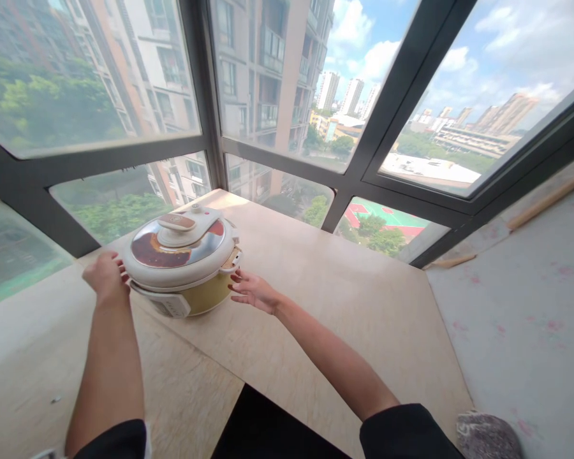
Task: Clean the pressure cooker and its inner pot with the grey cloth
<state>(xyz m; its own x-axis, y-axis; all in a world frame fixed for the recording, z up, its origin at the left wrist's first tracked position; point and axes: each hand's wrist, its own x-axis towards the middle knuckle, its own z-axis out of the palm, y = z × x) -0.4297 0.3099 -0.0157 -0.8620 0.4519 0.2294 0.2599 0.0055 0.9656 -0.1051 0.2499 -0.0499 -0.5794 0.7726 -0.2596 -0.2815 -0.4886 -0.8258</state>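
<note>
A white and gold electric pressure cooker (205, 293) stands upright on the pale stone-look sill, its domed shiny lid (167, 245) closed. The lid reflects brown and red patches and has a handle with a wood-coloured panel on top. My left hand (106, 274) is at the cooker's left side, fingers loosely bent and apart beside the rim; their contact with the cooker is partly hidden. My right hand (253, 291) is beside the right-hand side handle (233, 261), fingers spread, the tips at or just below the handle. Whether they touch it I cannot tell.
Dark-framed windows (349, 182) meet in a corner behind the cooker. The sill (325, 287) runs right to a flower-patterned wall (521, 319). A grey fuzzy item (488, 437) lies at the lower right, and a tiny scrap (55, 400) at the lower left.
</note>
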